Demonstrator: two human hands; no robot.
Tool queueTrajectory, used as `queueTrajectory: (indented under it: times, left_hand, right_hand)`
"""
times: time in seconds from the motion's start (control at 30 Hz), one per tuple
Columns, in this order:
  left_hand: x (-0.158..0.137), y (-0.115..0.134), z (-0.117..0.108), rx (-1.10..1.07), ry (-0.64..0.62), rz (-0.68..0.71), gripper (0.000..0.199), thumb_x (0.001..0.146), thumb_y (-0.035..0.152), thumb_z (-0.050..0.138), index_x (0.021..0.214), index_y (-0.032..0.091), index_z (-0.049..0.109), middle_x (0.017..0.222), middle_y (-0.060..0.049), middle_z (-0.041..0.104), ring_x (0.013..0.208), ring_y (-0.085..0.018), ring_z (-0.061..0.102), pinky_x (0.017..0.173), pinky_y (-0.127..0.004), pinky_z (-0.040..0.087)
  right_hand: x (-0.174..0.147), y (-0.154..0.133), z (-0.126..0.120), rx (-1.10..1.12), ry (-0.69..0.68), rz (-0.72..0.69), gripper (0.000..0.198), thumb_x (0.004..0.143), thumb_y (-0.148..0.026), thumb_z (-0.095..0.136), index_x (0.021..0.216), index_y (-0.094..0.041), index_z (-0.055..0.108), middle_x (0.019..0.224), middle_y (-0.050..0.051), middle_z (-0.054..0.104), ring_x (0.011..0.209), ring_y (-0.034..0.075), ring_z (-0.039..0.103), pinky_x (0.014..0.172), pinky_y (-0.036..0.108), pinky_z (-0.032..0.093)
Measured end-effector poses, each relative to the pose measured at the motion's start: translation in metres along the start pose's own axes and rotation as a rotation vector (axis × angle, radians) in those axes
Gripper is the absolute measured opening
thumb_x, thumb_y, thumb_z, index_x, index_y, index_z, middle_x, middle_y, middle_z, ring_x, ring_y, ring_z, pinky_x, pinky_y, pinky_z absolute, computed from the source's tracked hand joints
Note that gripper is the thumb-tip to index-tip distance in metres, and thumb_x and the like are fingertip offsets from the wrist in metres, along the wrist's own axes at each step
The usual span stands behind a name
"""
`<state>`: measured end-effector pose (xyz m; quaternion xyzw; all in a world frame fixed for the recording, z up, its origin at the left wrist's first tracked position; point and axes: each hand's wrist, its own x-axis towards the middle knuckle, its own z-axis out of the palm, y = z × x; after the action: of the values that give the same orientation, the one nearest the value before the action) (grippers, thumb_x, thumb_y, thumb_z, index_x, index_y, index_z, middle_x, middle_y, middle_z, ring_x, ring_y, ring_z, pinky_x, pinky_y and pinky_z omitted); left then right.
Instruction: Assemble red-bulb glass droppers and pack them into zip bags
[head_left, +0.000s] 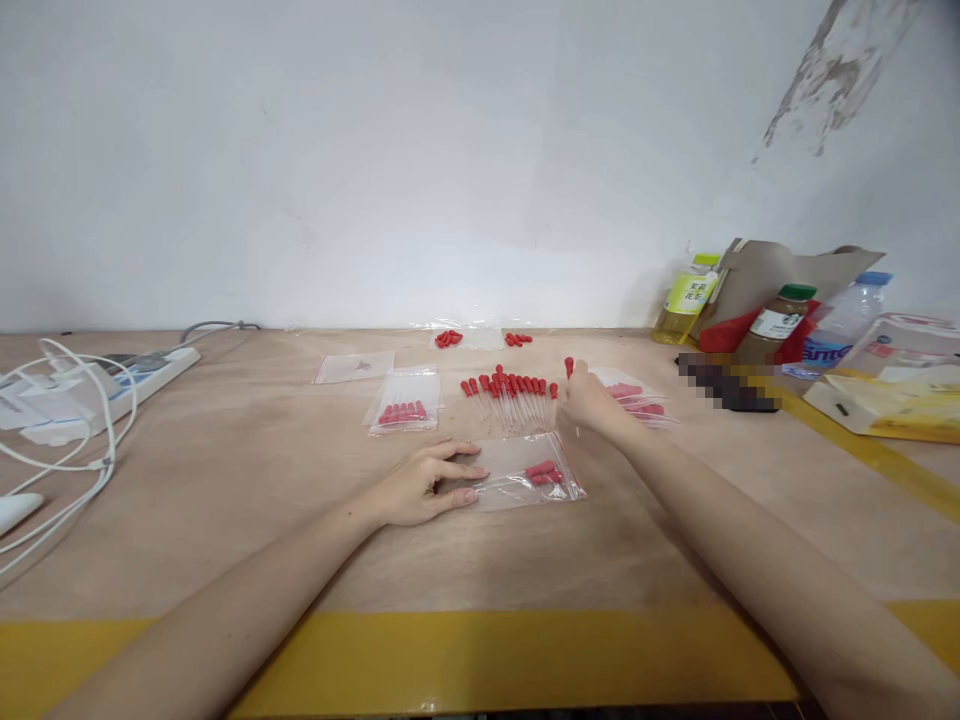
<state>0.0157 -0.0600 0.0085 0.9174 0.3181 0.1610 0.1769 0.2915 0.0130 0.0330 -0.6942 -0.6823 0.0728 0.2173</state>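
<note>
A clear zip bag (517,450) lies flat in front of me with a few red-bulbed droppers (544,470) inside. The outstretched fingers of my left hand (427,482) rest on its left end, spread apart. Beyond the bag, my right hand (589,400) is closed round a dropper (569,366); its red bulb sticks up above the fingers. Just left of that hand lies a fanned row of loose glass droppers (510,390), their bulbs pointing away from me. Filled bags of droppers (641,400) lie partly behind my right hand and wrist.
Another filled bag (405,400) and a flat bag (354,367) lie left. Loose red bulbs (448,339) sit near the wall. A power strip (112,400) with white cables takes up the left; bottles (776,325), a dark blurred object (731,385) and a yellow package (885,405) stand right.
</note>
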Motion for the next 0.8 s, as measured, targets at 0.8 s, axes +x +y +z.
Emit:
queueTrajectory:
  times: [0.8]
  left_hand:
    - [0.001, 0.006, -0.003, 0.015, 0.029, -0.026, 0.050, 0.082, 0.044, 0.051, 0.127, 0.026, 0.041, 0.129, -0.005, 0.046, 0.119, -0.021, 0.041, 0.099, -0.038, 0.034]
  right_hand:
    - [-0.077, 0.029, 0.003, 1.210, -0.313, 0.187, 0.022, 0.070, -0.022, 0.062, 0.081, -0.019, 0.044, 0.066, 0.000, 0.062, 0.055, 0.010, 0.061, 0.054, 0.022, 0.051]
